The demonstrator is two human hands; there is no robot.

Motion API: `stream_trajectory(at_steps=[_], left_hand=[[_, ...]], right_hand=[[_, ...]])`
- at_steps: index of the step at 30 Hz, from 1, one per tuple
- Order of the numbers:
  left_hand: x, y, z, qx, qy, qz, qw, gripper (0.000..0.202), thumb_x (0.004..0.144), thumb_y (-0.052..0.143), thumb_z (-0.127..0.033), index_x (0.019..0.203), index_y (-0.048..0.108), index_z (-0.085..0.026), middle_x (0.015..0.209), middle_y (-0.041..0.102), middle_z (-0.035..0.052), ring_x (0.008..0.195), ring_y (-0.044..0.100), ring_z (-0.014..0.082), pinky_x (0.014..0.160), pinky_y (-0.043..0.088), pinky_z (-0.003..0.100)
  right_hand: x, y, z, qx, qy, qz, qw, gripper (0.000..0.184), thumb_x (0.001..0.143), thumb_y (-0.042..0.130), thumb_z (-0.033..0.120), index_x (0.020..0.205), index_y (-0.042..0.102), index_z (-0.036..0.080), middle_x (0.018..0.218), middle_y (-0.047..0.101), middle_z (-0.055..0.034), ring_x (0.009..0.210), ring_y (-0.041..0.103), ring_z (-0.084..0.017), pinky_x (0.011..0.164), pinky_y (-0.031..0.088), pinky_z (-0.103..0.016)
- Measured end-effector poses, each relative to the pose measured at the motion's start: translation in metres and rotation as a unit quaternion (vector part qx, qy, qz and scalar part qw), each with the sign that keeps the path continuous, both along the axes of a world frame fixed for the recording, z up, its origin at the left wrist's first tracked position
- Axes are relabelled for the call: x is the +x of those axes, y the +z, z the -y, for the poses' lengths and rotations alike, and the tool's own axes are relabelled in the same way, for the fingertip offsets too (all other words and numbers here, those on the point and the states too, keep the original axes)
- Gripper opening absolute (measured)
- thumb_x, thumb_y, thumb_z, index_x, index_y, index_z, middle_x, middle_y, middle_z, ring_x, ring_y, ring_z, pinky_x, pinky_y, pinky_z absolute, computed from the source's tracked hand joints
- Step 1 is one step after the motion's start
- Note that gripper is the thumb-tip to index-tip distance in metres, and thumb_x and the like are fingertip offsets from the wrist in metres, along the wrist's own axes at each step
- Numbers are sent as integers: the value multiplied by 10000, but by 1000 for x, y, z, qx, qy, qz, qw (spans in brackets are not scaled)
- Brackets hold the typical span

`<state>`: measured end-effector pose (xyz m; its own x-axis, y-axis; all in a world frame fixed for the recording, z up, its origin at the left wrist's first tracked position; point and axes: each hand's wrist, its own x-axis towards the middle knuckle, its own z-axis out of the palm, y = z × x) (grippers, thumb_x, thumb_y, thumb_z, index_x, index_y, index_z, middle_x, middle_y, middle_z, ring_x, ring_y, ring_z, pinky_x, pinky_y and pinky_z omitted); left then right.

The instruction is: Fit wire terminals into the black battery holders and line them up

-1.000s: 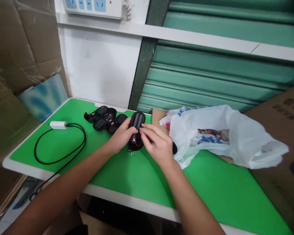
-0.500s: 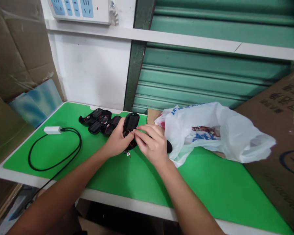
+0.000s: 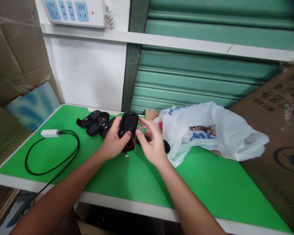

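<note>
My left hand (image 3: pixel 113 141) grips a black plastic housing (image 3: pixel 128 124) with a red wire, holding it tilted up above the green table mat (image 3: pixel 93 169). My right hand (image 3: pixel 150 143) is beside it on the right, fingers partly spread, fingertips touching the housing's right edge. A second black piece (image 3: pixel 165 146) lies under my right hand next to the bag. Three similar black housings (image 3: pixel 94 121) lie in a row just left of my left hand. A small metal bit (image 3: pixel 125 154) dangles below the held housing.
A white plastic bag (image 3: pixel 210 130) lies on the mat to the right, over cardboard. A white charger with a black looped cable (image 3: pixel 51 133) sits at the left. Cardboard boxes (image 3: pixel 281 130) flank both sides. A power strip (image 3: pixel 73 11) hangs on the wall above.
My left hand has lifted and tipped the black housing more upright. My right hand has let go of its pinch on the wire and opened. The view has shifted slightly left.
</note>
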<state>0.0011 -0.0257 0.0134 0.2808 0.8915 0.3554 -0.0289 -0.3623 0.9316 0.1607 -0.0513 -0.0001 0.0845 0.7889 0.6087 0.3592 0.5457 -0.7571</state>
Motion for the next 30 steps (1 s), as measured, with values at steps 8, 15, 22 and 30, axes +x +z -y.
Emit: stream_trajectory(at_steps=[8,15,22,30], left_hand=[[0,-8,0,126,16,-55,990,571,950,580,-247,1470,348,-201,1403,530,145,1335,522,266,1168,410,436],[-2,-12,1,186,4,-70,980,640,1051,480,-314,1602,165,-229,1352,539,159,1171,602,237,1077,506,453],[2,-13,2,209,11,-65,976,590,1067,457,-329,1580,184,-232,1371,524,166,1197,600,235,1072,518,445],[5,-18,1,215,35,-72,973,580,1070,453,-389,1565,193,-233,1389,520,169,1212,603,236,1064,524,433]], right_hand=[[-4,-6,0,-67,61,-24,996,311,991,592,342,1286,620,249,1173,692,-96,1020,704,-226,806,633,-358],[-9,-13,1,-69,53,-33,996,332,1016,556,368,1322,575,240,1254,694,-119,1073,704,-248,893,610,-408],[-15,-15,1,-70,57,-57,994,342,1025,547,367,1346,560,249,1279,716,-105,1112,713,-258,974,582,-440],[-22,-19,4,-62,41,-58,996,345,1046,494,344,1367,559,235,1326,693,-124,1186,679,-276,980,572,-447]])
